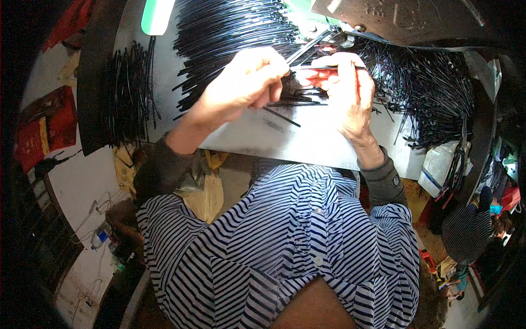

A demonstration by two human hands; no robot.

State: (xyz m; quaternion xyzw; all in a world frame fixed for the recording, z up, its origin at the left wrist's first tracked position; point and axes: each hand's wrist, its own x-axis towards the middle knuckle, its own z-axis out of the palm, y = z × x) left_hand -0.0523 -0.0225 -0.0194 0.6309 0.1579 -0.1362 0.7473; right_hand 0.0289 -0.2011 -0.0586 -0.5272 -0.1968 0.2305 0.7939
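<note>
My left hand (246,82) is closed above the worktable, thumb and fingers pinched at the lower end of a thin, shiny dark strand (308,50). That strand slants up to the right, toward metal parts at the machine. Close by on the right, my right hand (350,90) pinches a short, thin black strand (324,67) lying almost level between its fingers. Strong light washes out both hands' fingertips. Behind and under my left hand spreads a wide pile of thin black strands (230,35), which look like cut wires or cables.
A brown metal machine housing (405,22) overhangs the far right. Beneath it lies a tangled heap of black strands (427,88). A smaller bundle (129,93) rests at the left of the pale worktable (274,137). A bright green-edged lamp (158,16) hangs at the top.
</note>
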